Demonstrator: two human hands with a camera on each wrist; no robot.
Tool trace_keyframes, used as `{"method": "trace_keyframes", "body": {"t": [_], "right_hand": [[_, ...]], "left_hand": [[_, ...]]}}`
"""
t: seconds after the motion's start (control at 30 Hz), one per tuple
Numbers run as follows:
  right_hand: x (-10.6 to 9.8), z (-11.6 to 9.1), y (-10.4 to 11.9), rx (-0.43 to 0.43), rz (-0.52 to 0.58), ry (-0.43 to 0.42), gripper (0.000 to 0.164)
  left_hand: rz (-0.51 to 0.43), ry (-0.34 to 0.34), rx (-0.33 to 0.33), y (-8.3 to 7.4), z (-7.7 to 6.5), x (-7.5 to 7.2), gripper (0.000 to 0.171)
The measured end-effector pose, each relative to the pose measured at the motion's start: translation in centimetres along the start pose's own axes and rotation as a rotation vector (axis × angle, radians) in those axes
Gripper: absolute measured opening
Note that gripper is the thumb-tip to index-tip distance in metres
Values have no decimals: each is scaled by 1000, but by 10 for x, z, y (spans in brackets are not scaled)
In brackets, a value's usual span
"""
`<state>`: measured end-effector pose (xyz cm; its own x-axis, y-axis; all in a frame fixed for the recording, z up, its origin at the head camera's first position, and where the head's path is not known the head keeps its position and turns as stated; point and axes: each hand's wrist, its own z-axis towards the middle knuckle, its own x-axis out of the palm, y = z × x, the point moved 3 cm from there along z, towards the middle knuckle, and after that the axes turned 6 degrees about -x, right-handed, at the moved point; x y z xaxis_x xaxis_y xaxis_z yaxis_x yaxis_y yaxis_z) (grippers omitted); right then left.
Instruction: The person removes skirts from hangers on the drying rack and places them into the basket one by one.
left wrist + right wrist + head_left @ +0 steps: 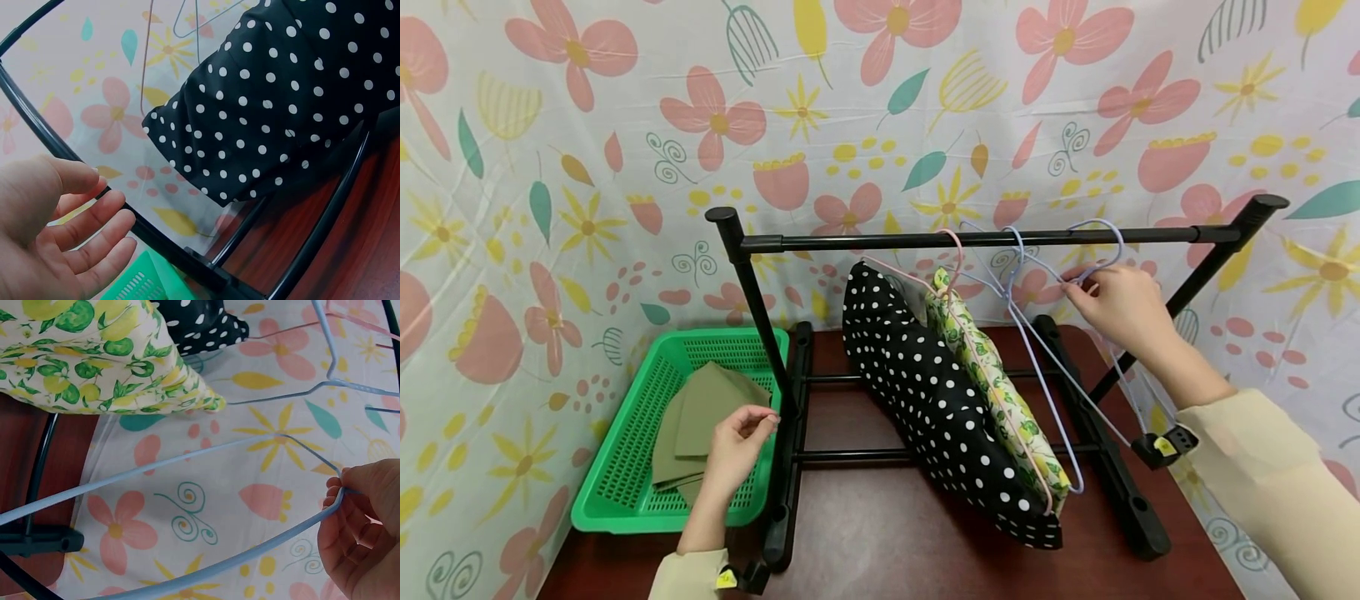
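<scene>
From my seat, I have the right hand (1122, 307) at the right of the head view, thumb and fingertips pinching a pale blue hanger (250, 552) near its neck; the hanger's hook loops over the rail (865, 242) just above. The left hand (736, 446), lower left of centre, holds nothing that I can see: its fingers bend loosely, thumb close to them, in front of the basket's right side. Whether it touches the rack's upright beside it, I can't tell.

Just left of the pinched hanger, a second pale blue hanger (1020, 250) hangs on the rail, and further left a pink hanger (959, 254). Below them, right of centre, a lemon-print fabric (958, 333) hangs close beside a black polka-dot fabric (917, 379), both slanting down towards the lower right. I can't say for certain which hanger bears which.

At the left of the frame, a green basket (640, 425) holds folded olive cloth (715, 417). The black rack's feet stand on a reddish-brown tabletop (857, 533). A flower-printed sheet (850, 108) fills the upper part of my view.
</scene>
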<state>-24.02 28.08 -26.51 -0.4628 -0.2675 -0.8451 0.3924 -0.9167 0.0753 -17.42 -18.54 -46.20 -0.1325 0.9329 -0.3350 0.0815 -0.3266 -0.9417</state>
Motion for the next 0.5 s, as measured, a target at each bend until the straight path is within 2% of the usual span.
{"method": "trace_keyframes", "body": {"t": [0.2,0.5], "right_hand": [[5,-1,-3,17,30,14,32],[13,-3,-7,36,50,49,36]], "left_hand": [[-29,12,3,-1,0,4,11],[-56,19,-9,1,-1,7,12]]}}
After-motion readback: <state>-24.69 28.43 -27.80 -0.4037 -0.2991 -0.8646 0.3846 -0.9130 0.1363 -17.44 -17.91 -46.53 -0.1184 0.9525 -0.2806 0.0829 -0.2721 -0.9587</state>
